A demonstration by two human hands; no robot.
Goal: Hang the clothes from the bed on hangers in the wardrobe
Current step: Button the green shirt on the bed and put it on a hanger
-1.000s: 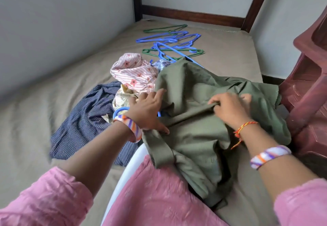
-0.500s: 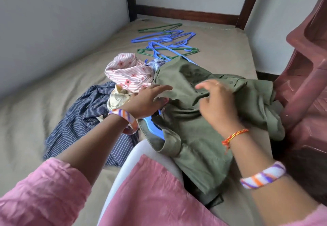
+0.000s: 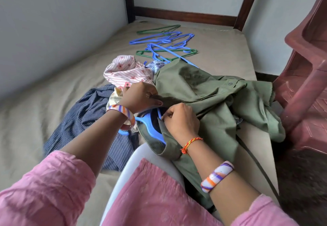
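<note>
An olive green shirt (image 3: 208, 94) lies on the bed in front of me, partly over my lap. A blue plastic hanger (image 3: 150, 128) sits inside its collar opening. My left hand (image 3: 139, 96) pinches the upper edge of the green shirt's neck. My right hand (image 3: 180, 121) grips the lower edge of the collar beside the hanger. A navy striped shirt (image 3: 88, 117) lies to the left. A pink striped floral garment (image 3: 127, 71) is bunched behind my left hand.
Several loose blue and green hangers (image 3: 166, 45) lie farther up the bed (image 3: 44, 101). A grey wall runs along the left. A dark wooden bed frame (image 3: 184, 15) stands at the far end. A red plastic chair (image 3: 304, 77) stands close on the right.
Both hands have closed in on the green shirt's collar. My right hand dropped from above the cloth to the collar edge by the blue hanger, which is more exposed now.
</note>
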